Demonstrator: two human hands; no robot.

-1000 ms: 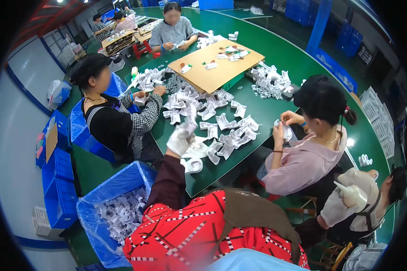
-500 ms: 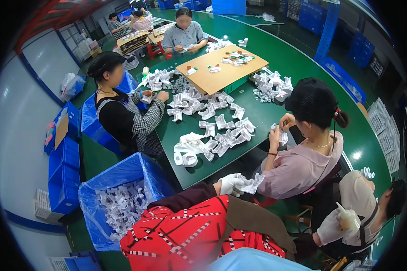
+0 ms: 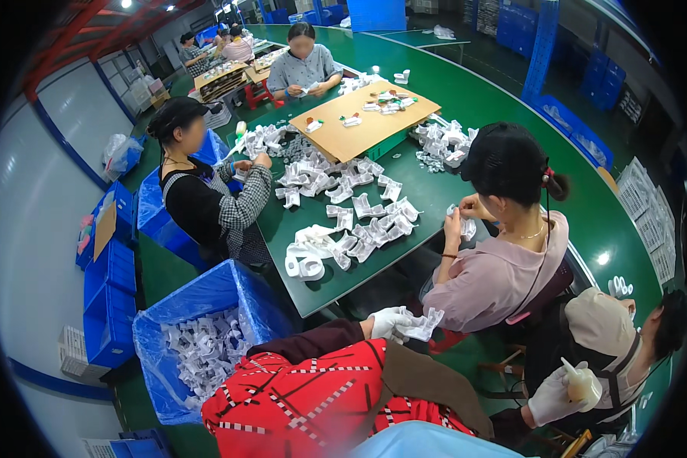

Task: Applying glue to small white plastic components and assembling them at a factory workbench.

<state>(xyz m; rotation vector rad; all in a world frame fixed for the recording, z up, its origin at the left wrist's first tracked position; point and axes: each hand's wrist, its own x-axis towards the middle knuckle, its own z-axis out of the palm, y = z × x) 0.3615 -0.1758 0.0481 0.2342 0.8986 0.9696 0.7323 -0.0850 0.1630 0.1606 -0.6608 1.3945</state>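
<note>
Fingers (image 3: 401,314) of the gloved left hand (image 3: 388,325) clamp hollow, curved white plastic (image 3: 424,325) just off the worktop (image 3: 421,183); the right hand's (image 3: 553,398) grip a cream bottle (image 3: 585,390), nozzle upward. Similar white mouldings (image 3: 366,243) litter the green surface. A pink-clad co-worker (image 3: 504,269) sits between it and the bottle. The left forearm (image 3: 320,340) lies rightward across the body.

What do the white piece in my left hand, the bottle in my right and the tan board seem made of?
The white piece: probably molded hard plastic, smooth, going by its thin, crisp-edged walls. The bottle: likely plastic, slightly glossy, since its cream body looks translucent. The tan board: perhaps cardboard or fiberboard, matte, from its flat, evenly brown face.
</note>
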